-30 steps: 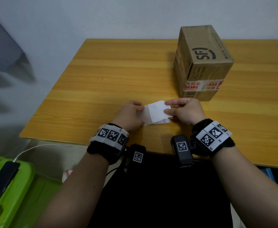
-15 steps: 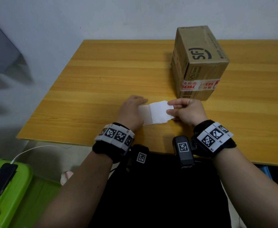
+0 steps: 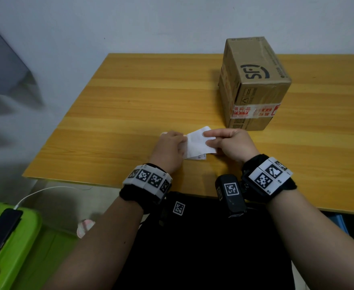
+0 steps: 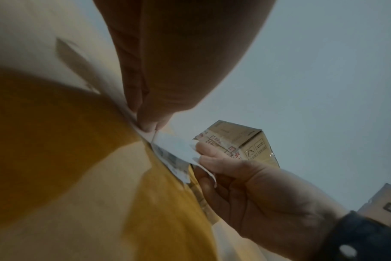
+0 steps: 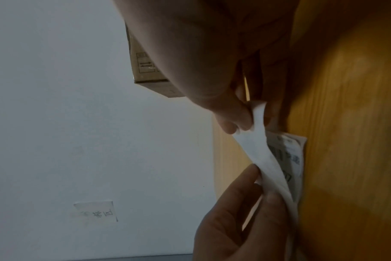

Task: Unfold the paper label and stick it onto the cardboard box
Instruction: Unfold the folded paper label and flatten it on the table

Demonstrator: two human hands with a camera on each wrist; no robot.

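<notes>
A white paper label [image 3: 196, 144] lies partly folded on the wooden table [image 3: 130, 105], near its front edge. My left hand [image 3: 181, 142] pinches the label's left edge against the table; its fingertips [image 4: 148, 123] show in the left wrist view. My right hand [image 3: 207, 137] pinches the upper white flap [image 5: 260, 141] between thumb and fingers and lifts it off the printed layer [image 5: 289, 153] below. The cardboard box [image 3: 253, 84], brown with a dark logo and red-printed tape, stands upright just beyond my right hand. It also shows as the box [image 4: 241, 141] behind the flap.
A green plastic bin [image 3: 14, 243] with a black phone [image 3: 1, 231] and white cable sits on the floor at lower left. A white wall runs behind the table. Bare tabletop stretches left of the box and right of my hands.
My right hand has drawn the top flap a little up and to the right, baring a strip of the printed layer. My left hand stays on the left edge.
</notes>
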